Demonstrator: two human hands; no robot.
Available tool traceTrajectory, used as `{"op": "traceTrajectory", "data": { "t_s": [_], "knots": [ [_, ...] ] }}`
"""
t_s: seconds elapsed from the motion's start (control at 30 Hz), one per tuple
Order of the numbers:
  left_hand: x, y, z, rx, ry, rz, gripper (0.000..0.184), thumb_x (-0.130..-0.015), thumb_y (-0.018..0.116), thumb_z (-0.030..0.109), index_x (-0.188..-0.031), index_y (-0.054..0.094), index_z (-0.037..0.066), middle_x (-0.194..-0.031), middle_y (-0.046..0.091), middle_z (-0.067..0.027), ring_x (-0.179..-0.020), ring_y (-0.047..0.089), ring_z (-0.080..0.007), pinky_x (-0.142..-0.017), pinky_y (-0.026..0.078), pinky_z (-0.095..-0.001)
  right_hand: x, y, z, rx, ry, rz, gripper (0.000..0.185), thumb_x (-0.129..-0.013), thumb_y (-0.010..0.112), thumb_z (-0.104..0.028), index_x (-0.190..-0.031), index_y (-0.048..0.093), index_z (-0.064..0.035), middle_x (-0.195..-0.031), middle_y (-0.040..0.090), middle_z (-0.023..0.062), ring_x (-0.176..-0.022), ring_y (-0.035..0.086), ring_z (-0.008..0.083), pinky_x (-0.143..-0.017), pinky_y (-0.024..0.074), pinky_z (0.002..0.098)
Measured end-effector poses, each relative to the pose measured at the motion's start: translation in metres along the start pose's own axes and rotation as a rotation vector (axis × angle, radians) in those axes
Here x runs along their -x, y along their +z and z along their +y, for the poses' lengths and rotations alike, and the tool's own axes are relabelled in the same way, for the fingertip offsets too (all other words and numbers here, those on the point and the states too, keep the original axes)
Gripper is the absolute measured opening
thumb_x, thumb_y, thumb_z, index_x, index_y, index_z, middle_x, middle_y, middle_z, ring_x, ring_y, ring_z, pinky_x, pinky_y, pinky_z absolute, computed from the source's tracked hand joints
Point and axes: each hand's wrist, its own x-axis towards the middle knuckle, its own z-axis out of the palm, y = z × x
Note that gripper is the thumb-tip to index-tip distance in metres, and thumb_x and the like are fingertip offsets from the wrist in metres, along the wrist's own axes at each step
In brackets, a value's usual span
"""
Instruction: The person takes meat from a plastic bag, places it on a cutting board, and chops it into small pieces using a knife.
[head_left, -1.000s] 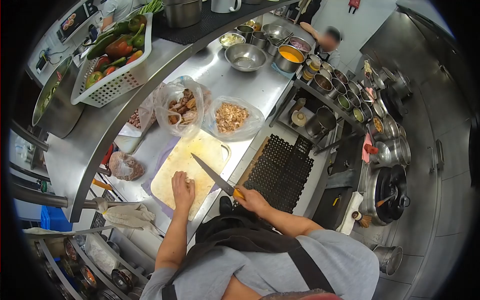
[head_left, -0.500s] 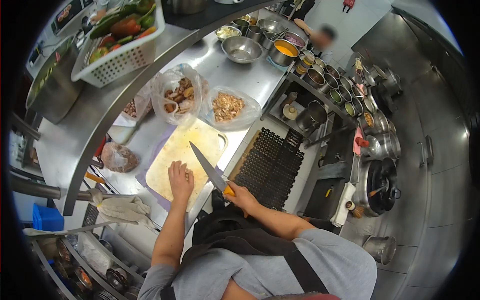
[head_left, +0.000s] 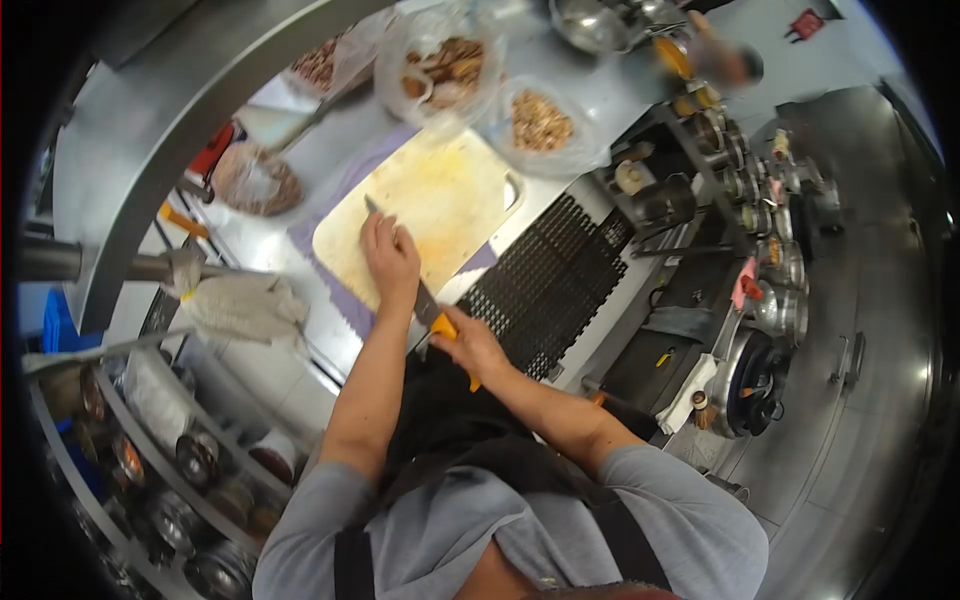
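My right hand [head_left: 474, 350] is closed around the orange handle of a kitchen knife [head_left: 427, 308]. The blade slants up and left over the white cutting board [head_left: 455, 180], passing beneath my left hand [head_left: 390, 257]. Its tip pokes out beyond my left fingers. Those fingers are bent and close together against the blade; whether they grip it or a small piece is hidden. Yellowish stains mark the board, which lies on a purple cloth [head_left: 340, 312].
Behind the board are a plastic bag of brown meat chunks [head_left: 452, 70] and a bag of chopped pieces [head_left: 540, 122]. Another tied bag [head_left: 256, 180] lies left. A metal shelf edge [head_left: 150, 150] curves overhead at left. Black floor matting [head_left: 545, 285] lies to the right. A co-worker [head_left: 725, 62] stands beyond.
The knife has swung leftward, and its blade now runs under my left hand instead of lying apart from it. My view has shifted, so the board appears higher and further right.
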Motion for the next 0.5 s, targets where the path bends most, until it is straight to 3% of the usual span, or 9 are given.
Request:
{"op": "traceTrajectory", "data": {
  "t_s": [0.03, 0.07, 0.17, 0.23, 0.4, 0.43, 0.47, 0.5],
  "knots": [
    [-0.001, -0.001, -0.001, 0.023, -0.022, 0.014, 0.019, -0.087, 0.058, 0.003, -0.104, 0.063, -0.003, -0.12, 0.057, -0.0227, -0.114, 0.052, -0.0404, -0.097, 0.043, -0.047, -0.001, 0.0, 0.0, 0.032, -0.025, 0.012, 0.058, -0.087, 0.073, -0.022, -0.138, 0.05, -0.0045, -0.063, 0.061, 0.0096, -0.046, 0.054, 0.0135, -0.047, 0.0459, 0.0299],
    [-0.001, -0.003, -0.001, 0.036, -0.046, 0.004, 0.019, -0.087, 0.058, 0.004, -0.104, 0.063, -0.003, -0.12, 0.057, -0.0221, -0.114, 0.053, -0.0392, -0.095, 0.045, -0.0456, 0.004, -0.01, -0.025, 0.003, 0.115, -0.02, 0.053, -0.083, 0.073, -0.021, -0.131, 0.055, -0.0045, -0.083, 0.067, 0.025, -0.076, 0.068, 0.0394, -0.069, 0.0526, 0.0421],
    [-0.003, 0.004, 0.002, 0.057, -0.125, 0.055, 0.017, -0.089, 0.061, 0.007, -0.104, 0.065, 0.001, -0.123, 0.058, -0.0167, -0.11, 0.058, -0.0299, -0.08, 0.054, -0.0341, 0.005, -0.021, -0.026, 0.076, 0.022, 0.015, 0.052, -0.083, 0.073, -0.022, -0.129, 0.057, -0.0055, -0.086, 0.067, 0.0265, -0.08, 0.067, 0.0422, -0.07, 0.0526, 0.0437],
    [-0.015, 0.017, 0.033, 0.223, -0.249, 0.013, 0.016, -0.089, 0.061, 0.008, -0.103, 0.065, 0.001, -0.124, 0.058, -0.0154, -0.109, 0.059, -0.0268, -0.075, 0.055, -0.0307, 0.005, -0.038, -0.022, 0.074, -0.015, 0.064, 0.051, -0.083, 0.073, -0.022, -0.129, 0.057, -0.0057, -0.087, 0.067, 0.0268, -0.084, 0.066, 0.0427, -0.072, 0.0524, 0.0445],
    [-0.066, 0.104, 0.117, 0.306, 0.059, -0.01, 0.016, -0.086, 0.062, 0.005, -0.101, 0.066, -0.001, -0.122, 0.059, -0.0151, -0.107, 0.06, -0.0276, -0.07, 0.056, -0.0295, -0.012, -0.115, -0.023, -0.002, -0.037, 0.289, 0.048, -0.086, 0.069, -0.019, -0.129, 0.056, -0.0007, -0.09, 0.067, 0.0275, -0.085, 0.068, 0.0408, -0.073, 0.053, 0.0411],
    [-0.08, 0.122, 0.138, 0.335, 0.123, 0.017, 0.016, -0.085, 0.063, 0.005, -0.1, 0.066, 0.0, -0.118, 0.06, -0.0162, -0.107, 0.06, -0.0308, -0.077, 0.055, -0.0342, -0.02, -0.136, -0.027, -0.018, -0.056, 0.335, 0.049, -0.086, 0.068, -0.018, -0.13, 0.055, 0.0, -0.088, 0.067, 0.0271, -0.082, 0.069, 0.0395, -0.072, 0.053, 0.0403],
    [-0.097, 0.141, 0.158, 0.336, 0.215, 0.067, 0.015, -0.083, 0.063, 0.006, -0.096, 0.065, 0.0, -0.112, 0.062, -0.0177, -0.107, 0.059, -0.035, -0.087, 0.051, -0.0401, -0.026, -0.162, -0.042, -0.078, -0.073, 0.321, 0.053, -0.086, 0.067, -0.016, -0.133, 0.052, 0.0015, -0.08, 0.067, 0.0221, -0.068, 0.069, 0.0286, -0.063, 0.0525, 0.0371],
    [-0.106, 0.166, 0.165, 0.331, 0.219, 0.073, 0.015, -0.083, 0.063, 0.006, -0.096, 0.065, 0.0, -0.112, 0.062, -0.0177, -0.107, 0.059, -0.035, -0.087, 0.051, -0.0401, -0.031, -0.186, -0.051, -0.133, -0.036, 0.318, 0.05, -0.087, 0.066, -0.014, -0.133, 0.053, 0.0016, -0.072, 0.064, 0.0124, -0.057, 0.061, 0.0153, -0.053, 0.0492, 0.0319]
  ]
}}
